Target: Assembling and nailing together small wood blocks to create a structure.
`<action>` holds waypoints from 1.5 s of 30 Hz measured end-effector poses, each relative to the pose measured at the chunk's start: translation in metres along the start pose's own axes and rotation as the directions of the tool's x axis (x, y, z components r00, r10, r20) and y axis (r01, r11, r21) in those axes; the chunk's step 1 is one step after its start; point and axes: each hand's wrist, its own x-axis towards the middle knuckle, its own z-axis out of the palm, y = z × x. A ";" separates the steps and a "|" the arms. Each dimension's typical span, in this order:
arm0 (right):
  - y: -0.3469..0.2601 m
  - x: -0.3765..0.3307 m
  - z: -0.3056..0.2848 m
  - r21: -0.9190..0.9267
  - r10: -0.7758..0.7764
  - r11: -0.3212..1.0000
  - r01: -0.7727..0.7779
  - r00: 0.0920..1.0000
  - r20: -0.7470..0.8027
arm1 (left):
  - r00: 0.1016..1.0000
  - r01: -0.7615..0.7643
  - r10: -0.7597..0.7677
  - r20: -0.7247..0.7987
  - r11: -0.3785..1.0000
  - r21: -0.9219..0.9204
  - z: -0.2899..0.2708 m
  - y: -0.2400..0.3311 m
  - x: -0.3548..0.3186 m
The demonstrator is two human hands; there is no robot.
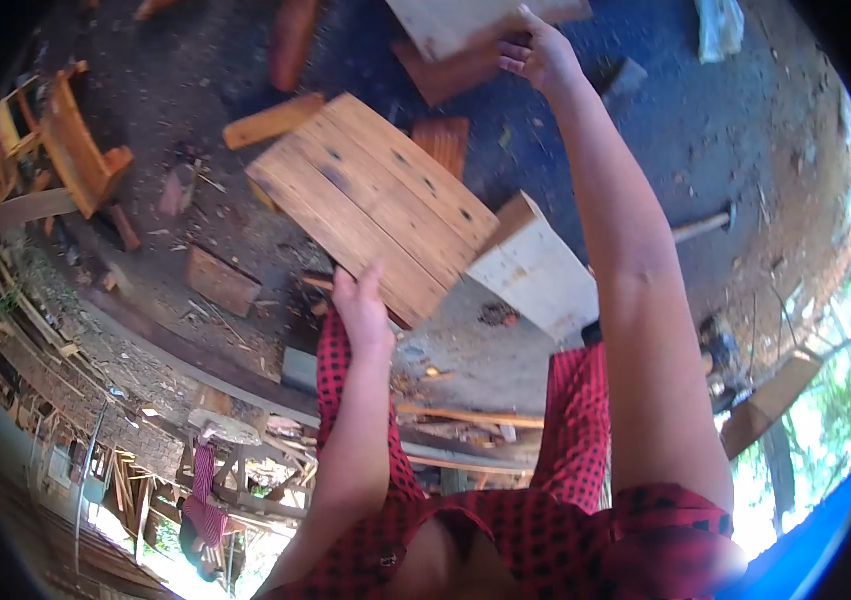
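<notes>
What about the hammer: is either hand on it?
No, the left hand is at the wooden panel and the right hand by the pale board, both away from the hammer.

white glare bursts through bright green leafy foliage (841, 390) at lower right; the dark earthen floor (526, 150) lies in dim bluish shade; edges curve into black; the red-and-black checked cloth sleeve (674, 560) blurs.

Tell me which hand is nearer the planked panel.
Left. The left hand touches the near edge of the planked panel; the right hand is beyond it, by the far pale board.
</notes>
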 end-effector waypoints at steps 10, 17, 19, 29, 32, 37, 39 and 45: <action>0.158 -0.175 -0.230 -0.854 -0.104 0.517 -0.045 0.988 -0.115 | 0.996 0.060 -0.057 0.067 0.998 -0.036 -0.003 -0.015 0.008; 0.182 -0.184 -0.251 -0.930 0.283 0.326 -0.169 0.956 -0.075 | 0.997 -0.035 0.023 0.073 0.985 0.171 -0.006 -0.023 0.014; 0.185 -0.201 -0.239 -0.924 0.273 0.345 -0.166 0.959 -0.070 | 0.998 0.018 -0.030 0.050 0.976 0.219 -0.006 -0.019 0.014; 0.151 -0.321 -0.214 -0.825 0.004 0.560 0.075 0.996 0.093 | 0.998 0.029 -0.038 0.047 0.981 0.190 -0.010 -0.003 0.005; 0.108 -0.337 -0.244 -0.523 0.084 0.850 -0.062 0.996 0.018 | 0.992 -0.072 0.039 0.124 0.960 0.269 -0.027 -0.015 -0.008; 0.054 -0.355 -0.313 -0.478 -0.079 0.874 -0.087 0.945 -0.316 | 0.974 0.054 -0.088 0.209 0.985 0.165 -0.002 -0.027 -0.081; 0.049 -0.354 -0.367 -0.388 -0.153 0.922 -0.004 0.915 -0.373 | 0.937 0.197 -0.215 0.275 0.976 0.094 0.002 -0.063 -0.090; 0.017 -0.349 -0.360 -0.036 -0.100 0.995 0.093 0.936 -0.338 | 0.826 0.515 -0.463 0.321 0.851 -0.098 -0.004 -0.235 -0.058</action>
